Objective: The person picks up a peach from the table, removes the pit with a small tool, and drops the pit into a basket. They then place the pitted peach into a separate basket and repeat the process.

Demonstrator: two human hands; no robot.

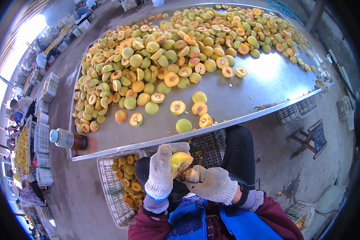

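My left hand (160,172), in a white knit glove, is closed around a yellow-green peach (181,161) just below the table's near edge. My right hand (213,182), in a soiled glove, is closed on a small tool (184,168) with a brownish end pressed against the peach's cut side. The tool's exact kind is hard to make out. On the metal table (236,100) lie several loose peaches and halves, among them a cut half (177,107) with its stone showing and a rounded green peach (184,125).
A large heap of peach halves (148,60) covers the table's far and left parts. A bottle (70,139) of dark liquid lies at the left corner. A crate of peach halves (108,180) stands by my knees. A folding stool (310,138) is at right. Other people work far left.
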